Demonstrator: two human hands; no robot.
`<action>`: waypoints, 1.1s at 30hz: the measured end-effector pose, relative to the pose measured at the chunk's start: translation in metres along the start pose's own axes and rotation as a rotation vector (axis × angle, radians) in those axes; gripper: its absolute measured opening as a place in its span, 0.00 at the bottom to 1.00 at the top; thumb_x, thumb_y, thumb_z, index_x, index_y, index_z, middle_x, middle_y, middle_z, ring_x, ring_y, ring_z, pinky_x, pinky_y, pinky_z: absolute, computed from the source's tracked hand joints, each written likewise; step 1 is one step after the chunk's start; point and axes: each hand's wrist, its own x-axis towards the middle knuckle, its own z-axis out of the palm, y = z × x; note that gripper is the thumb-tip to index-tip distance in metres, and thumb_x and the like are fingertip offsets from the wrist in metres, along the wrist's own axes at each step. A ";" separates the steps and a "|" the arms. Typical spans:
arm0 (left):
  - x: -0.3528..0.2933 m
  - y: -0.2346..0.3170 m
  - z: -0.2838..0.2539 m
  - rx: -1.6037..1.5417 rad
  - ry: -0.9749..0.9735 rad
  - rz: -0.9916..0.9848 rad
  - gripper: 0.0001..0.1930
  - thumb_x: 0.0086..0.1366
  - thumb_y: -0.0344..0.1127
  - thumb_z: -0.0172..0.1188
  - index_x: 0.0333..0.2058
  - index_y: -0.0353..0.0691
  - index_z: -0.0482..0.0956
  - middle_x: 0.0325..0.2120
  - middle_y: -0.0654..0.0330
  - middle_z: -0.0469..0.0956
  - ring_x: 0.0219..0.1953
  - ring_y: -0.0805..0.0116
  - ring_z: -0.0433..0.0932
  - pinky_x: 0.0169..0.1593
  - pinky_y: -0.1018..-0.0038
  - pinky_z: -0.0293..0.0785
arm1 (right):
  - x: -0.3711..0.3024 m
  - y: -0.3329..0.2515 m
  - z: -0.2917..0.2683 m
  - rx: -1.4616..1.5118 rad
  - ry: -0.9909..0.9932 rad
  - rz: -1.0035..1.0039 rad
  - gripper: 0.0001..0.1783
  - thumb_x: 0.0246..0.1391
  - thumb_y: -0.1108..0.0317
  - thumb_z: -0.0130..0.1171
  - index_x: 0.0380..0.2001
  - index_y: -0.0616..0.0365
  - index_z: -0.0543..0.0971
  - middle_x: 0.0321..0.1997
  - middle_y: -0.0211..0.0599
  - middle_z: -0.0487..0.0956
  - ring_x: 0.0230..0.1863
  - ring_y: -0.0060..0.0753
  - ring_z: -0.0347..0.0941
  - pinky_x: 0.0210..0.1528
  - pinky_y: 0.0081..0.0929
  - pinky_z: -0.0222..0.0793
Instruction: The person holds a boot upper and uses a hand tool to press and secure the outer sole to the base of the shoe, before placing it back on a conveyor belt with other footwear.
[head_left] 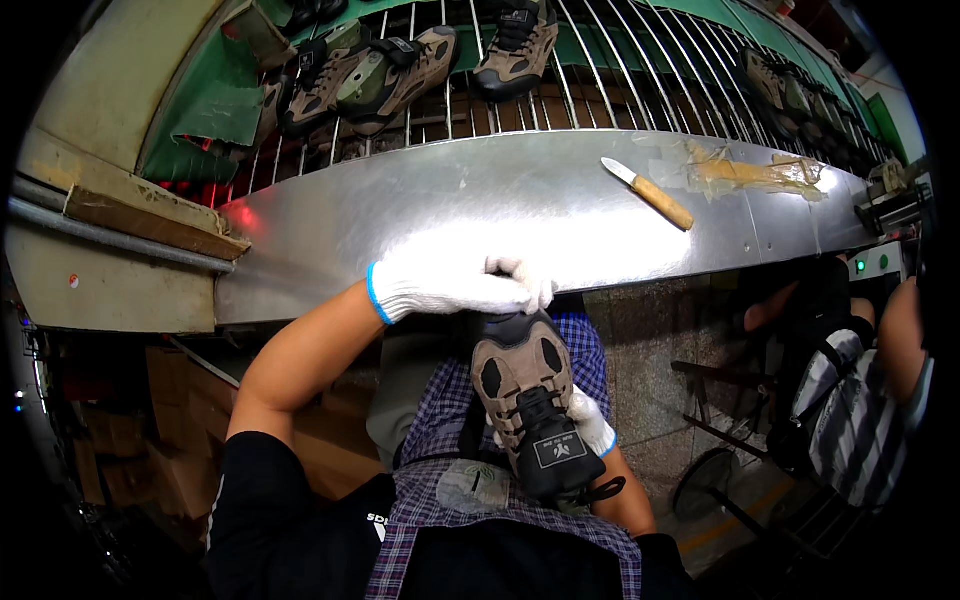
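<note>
A brown and black shoe [525, 380] with black laces and a dark tongue label is held over my lap, toe pointing away from me. At its toe, my left hand [470, 285], in a white knit glove with a blue cuff, has its fingers bent and closed against the toe edge. My right hand [592, 420], gloved the same way, grips the shoe from the right side near the ankle opening. Most of the right fingers are hidden behind the shoe. A checked apron [450, 415] covers my lap beneath it.
Ahead runs a metal ledge [400, 215] bearing a wooden-handled knife [655, 198] and brown tape [760, 172]. Beyond it, several shoes [515, 55] rest on a rack of metal rods [640, 75]. A co-worker's arm [900, 340] shows at right; cardboard boxes [185, 450] stand lower left.
</note>
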 end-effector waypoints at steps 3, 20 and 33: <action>-0.009 0.015 0.002 0.127 0.114 -0.109 0.18 0.71 0.40 0.71 0.54 0.38 0.82 0.54 0.56 0.82 0.63 0.60 0.78 0.73 0.55 0.68 | 0.001 0.000 0.006 -0.005 0.002 -0.001 0.57 0.54 0.50 0.78 0.76 0.72 0.61 0.68 0.62 0.78 0.61 0.51 0.84 0.60 0.48 0.88; -0.098 0.036 0.108 0.580 0.854 0.097 0.09 0.71 0.24 0.65 0.47 0.32 0.88 0.54 0.46 0.85 0.49 0.61 0.86 0.53 0.69 0.82 | -0.003 -0.022 0.019 -0.425 -0.014 0.167 0.65 0.54 0.42 0.79 0.78 0.74 0.56 0.74 0.51 0.73 0.71 0.40 0.74 0.73 0.40 0.73; -0.050 0.050 0.049 1.115 0.247 0.293 0.36 0.55 0.19 0.67 0.66 0.42 0.77 0.60 0.48 0.79 0.59 0.45 0.83 0.61 0.58 0.82 | -0.014 -0.003 0.008 0.084 -0.012 0.063 0.58 0.52 0.51 0.82 0.75 0.71 0.63 0.69 0.61 0.76 0.67 0.53 0.80 0.66 0.47 0.83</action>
